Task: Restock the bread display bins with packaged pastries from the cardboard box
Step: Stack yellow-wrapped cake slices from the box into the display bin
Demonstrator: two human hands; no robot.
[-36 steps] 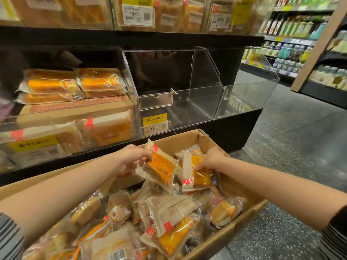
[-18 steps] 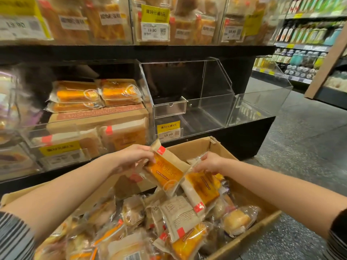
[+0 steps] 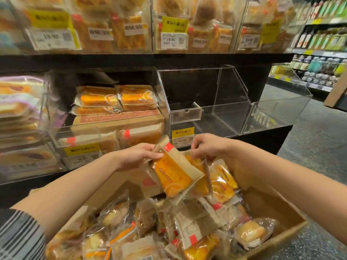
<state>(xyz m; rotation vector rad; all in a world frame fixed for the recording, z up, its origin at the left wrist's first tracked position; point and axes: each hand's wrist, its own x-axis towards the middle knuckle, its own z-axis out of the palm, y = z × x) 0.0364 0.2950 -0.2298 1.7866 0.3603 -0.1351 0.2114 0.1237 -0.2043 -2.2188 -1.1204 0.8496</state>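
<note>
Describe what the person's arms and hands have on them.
Both forearms are bare. The left hand and right hand wear no gloves; no rings or watch show. At the left elbow sits a sleeve striped dark and white, and a similar striped sleeve edge shows at the right.

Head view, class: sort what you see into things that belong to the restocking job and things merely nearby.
Job: left hand gripping orange pastry pack; right hand pinching second pack; cardboard box; empty acrylic bin.
Nearby: bottle shelves; price tag.
</note>
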